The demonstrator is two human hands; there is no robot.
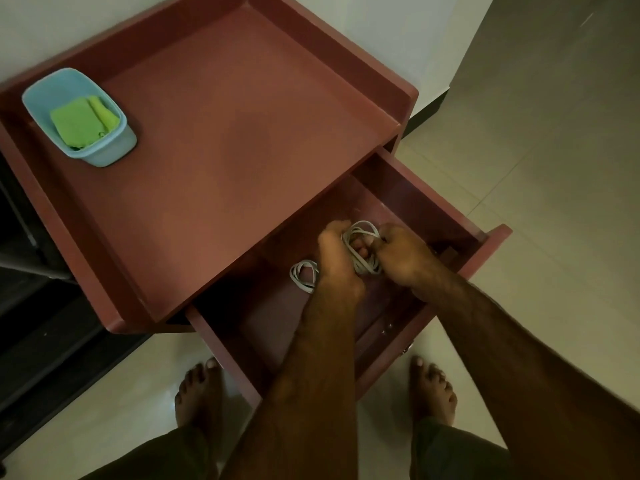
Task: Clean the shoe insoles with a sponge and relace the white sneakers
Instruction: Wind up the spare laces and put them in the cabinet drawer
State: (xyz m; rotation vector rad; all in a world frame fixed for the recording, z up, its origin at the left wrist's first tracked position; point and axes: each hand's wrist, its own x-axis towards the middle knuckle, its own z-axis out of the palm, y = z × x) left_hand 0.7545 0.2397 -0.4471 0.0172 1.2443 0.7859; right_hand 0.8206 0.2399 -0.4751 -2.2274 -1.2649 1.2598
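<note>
Both my hands are down in the open drawer (485, 251) of a reddish-brown cabinet. My left hand (337, 261) and my right hand (403, 256) both grip a bundle of white shoelaces (362, 233) between them, with loops sticking up above the fingers. Another loop of lace (304, 275) hangs out to the left of my left hand. A green sponge (78, 124) lies in a light blue tub (114, 150) at the cabinet top's left corner. No sneakers or insoles are in view.
The cabinet top (225, 133) has a raised rim on three sides. A white wall stands behind it, pale floor tiles (536, 168) lie to the right, and dark furniture (31, 306) is at the left. My bare feet (199, 393) stand under the drawer front.
</note>
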